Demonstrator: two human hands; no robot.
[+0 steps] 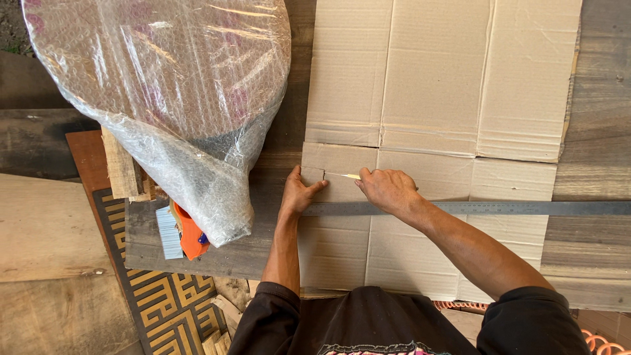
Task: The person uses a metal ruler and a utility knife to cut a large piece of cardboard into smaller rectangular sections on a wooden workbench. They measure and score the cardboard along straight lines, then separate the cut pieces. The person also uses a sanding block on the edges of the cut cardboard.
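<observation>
Fingers [365, 179] of the right hand [389, 190] pinch a slim yellow-tipped blade [344, 175], its point lying on the flattened cardboard sheet [434, 92] near the left edge. Across from it, the left hand [299, 194] lies flat with fingers together and thumb spread, pressing down the sheet's left edge just beside the blade tip. A long steel ruler [513, 208] runs across the cardboard under the right wrist, out to the right over the wooden worktop [595, 236]. Off to the left sit a big bubble-wrapped bundle [164, 85] and an orange tape dispenser [190, 233]. Risk, as I judge it: the blade works above the ruler, unguided, and points toward the left thumb; a slip could wander or nick it.
</observation>
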